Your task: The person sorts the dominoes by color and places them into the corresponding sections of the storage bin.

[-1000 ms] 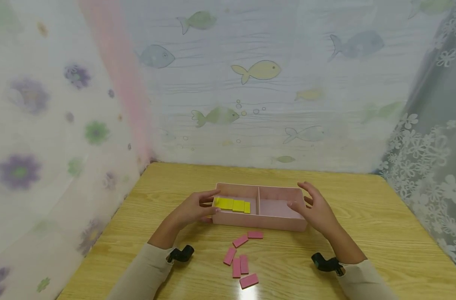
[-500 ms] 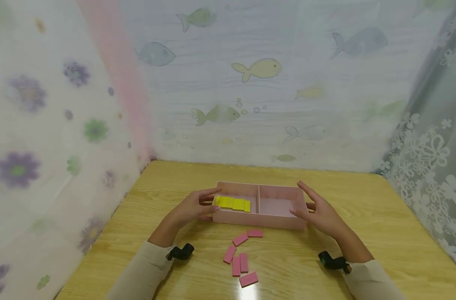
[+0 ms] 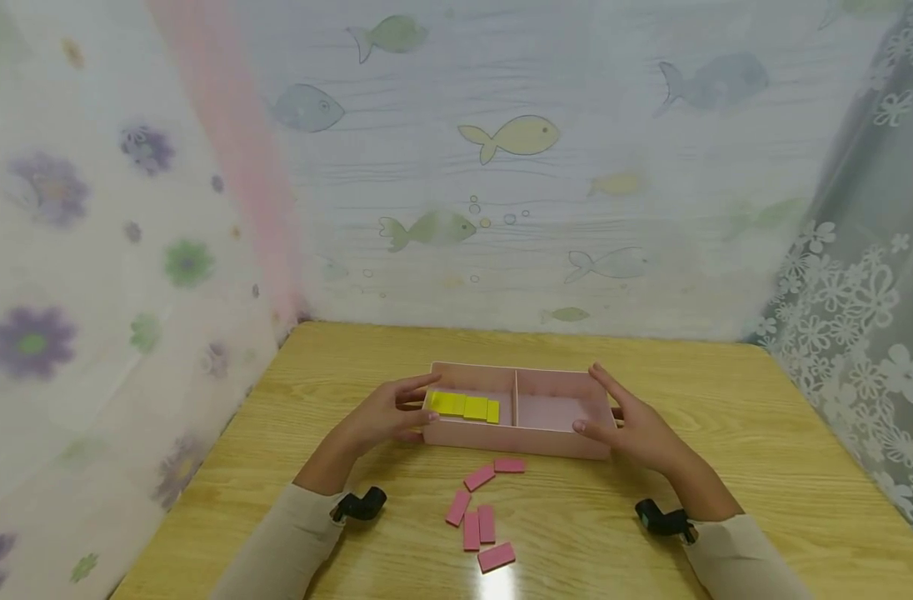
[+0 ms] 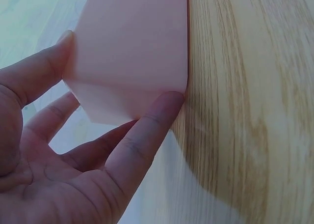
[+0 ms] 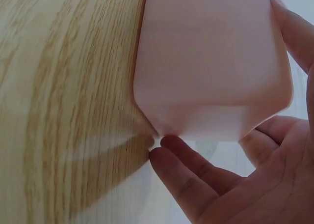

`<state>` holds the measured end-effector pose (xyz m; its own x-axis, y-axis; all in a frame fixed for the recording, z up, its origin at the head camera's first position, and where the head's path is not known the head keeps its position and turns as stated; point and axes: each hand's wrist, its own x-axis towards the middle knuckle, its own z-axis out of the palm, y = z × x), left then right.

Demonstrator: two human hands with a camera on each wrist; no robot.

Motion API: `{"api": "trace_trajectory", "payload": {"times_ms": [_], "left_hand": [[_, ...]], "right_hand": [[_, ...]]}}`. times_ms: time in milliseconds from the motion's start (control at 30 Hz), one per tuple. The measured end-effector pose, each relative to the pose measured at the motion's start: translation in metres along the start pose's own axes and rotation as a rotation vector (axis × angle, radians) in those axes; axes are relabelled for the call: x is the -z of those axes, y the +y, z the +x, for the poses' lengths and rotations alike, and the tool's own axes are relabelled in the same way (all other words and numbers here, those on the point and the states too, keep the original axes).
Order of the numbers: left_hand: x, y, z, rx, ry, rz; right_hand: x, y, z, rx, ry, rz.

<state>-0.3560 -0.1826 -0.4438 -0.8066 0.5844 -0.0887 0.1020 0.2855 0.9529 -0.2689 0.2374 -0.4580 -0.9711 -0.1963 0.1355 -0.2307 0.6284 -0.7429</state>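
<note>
A pink two-compartment box (image 3: 516,439) rests on the table. Several flat yellow blocks (image 3: 464,406) lie in a row in its left compartment; the right compartment holds nothing. My left hand (image 3: 377,418) grips the box's left end, thumb at the front top edge and fingers along the end wall. At the opposite end, my right hand (image 3: 644,432) holds the box with its thumb at the front corner and fingers spread against the end. Both wrist views show fingertips low on the box walls, near the tabletop.
Several flat pink blocks (image 3: 480,477) lie loose on the wooden table (image 3: 336,350) in front of the box. Fish-patterned cloth (image 3: 419,167) hangs behind the table, and flowered cloth (image 3: 127,250) hangs at the left. A black wrist camera (image 3: 362,504) sits on each wrist.
My right hand has closed in on the box's right end, its thumb and fingers settling against it. The left hand keeps its hold. The box and blocks stay in place.
</note>
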Motion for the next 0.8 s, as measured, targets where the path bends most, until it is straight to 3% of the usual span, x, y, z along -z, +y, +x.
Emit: {"api": "trace_trajectory", "payload": {"times_ms": [267,467,567,667,800], "left_hand": [[0.0,0.0,-0.001,0.009,0.032,-0.013],[-0.006,-0.01,-0.01,0.073,0.148,0.004],[-0.007,-0.011,-0.02,0.124,0.177,0.092],[-0.012,-0.01,-0.027,0.145,0.155,0.203],[-0.023,-0.006,-0.035,0.128,0.126,0.345]], "right_hand": [[-0.001,-0.003,0.001,-0.008,-0.02,0.009],[-0.001,-0.003,-0.002,-0.025,-0.045,0.016],[-0.002,-0.004,-0.001,-0.024,-0.047,0.02],[-0.001,-0.005,-0.002,-0.016,-0.043,0.006],[0.001,-0.006,-0.003,-0.012,-0.04,0.004]]}}
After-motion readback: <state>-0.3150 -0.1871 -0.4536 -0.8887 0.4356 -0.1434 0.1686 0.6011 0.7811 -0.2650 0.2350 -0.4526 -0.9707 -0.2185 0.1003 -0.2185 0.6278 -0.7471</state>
